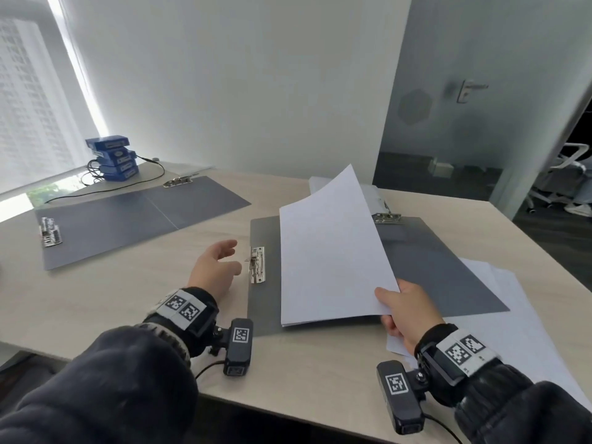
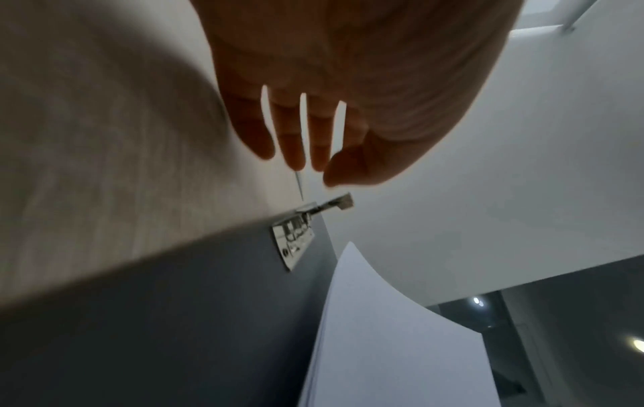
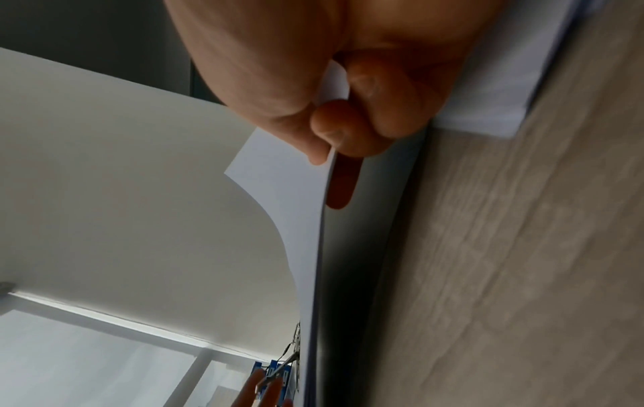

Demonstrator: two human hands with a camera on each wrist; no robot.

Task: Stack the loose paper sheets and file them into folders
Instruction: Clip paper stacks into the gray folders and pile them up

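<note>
A stack of white sheets lies tilted over an open grey folder, with its far edge curling up. My right hand pinches the stack's near right corner, thumb on top; in the right wrist view the sheets sit between the thumb and fingers of this hand. My left hand hovers open just left of the folder's metal clip and touches nothing. In the left wrist view the spread fingers hang above the clip, whose lever stands raised.
A second open grey folder with two clips lies at the far left. Loose white sheets spread under the folder's right side to the table edge. A stack of blue boxes and a black cable sit at the back left.
</note>
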